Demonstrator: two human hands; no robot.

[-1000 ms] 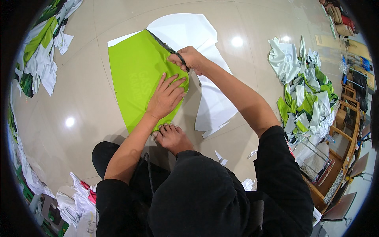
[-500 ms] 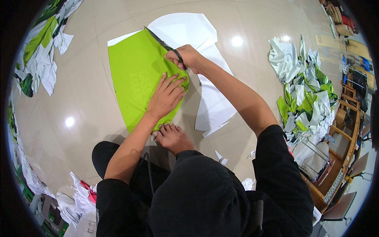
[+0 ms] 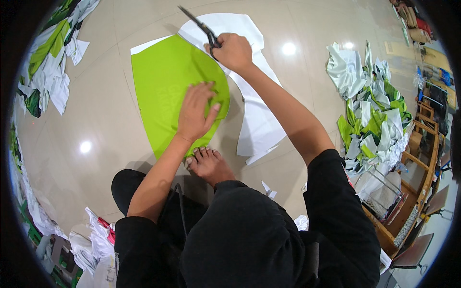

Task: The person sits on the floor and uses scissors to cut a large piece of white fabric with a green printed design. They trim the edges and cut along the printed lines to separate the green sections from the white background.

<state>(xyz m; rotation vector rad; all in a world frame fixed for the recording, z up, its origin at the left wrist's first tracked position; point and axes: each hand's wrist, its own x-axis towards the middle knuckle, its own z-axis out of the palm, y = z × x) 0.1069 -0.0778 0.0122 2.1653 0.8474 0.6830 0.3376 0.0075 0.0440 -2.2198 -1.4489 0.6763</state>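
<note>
A lime-green piece of fabric (image 3: 158, 91) lies flat on the tiled floor, its near end by my bare foot (image 3: 210, 165). Over its right half is my left hand (image 3: 196, 108), fingers spread and slightly blurred; whether it touches the cloth I cannot tell. Black-handled scissors (image 3: 200, 25) are gripped in my right hand (image 3: 233, 52), their blades pointing far left, beyond the fabric's curved right edge. White fabric (image 3: 259, 113) stretches under and beside the scissors, with a curved outline and a narrow strip along its edge.
On the right sits a heap of green and white cloth (image 3: 374, 115), beside a wooden frame (image 3: 422, 165). More green and white fabric (image 3: 50, 53) lies at the far left. White cloth (image 3: 98, 240) is piled at the near left. A small white scrap (image 3: 269, 189) rests near my knee.
My right hand has lifted the scissors away from the green fabric's edge, up and slightly right. My left hand has raised its fingers from the cloth and shifted a little left.
</note>
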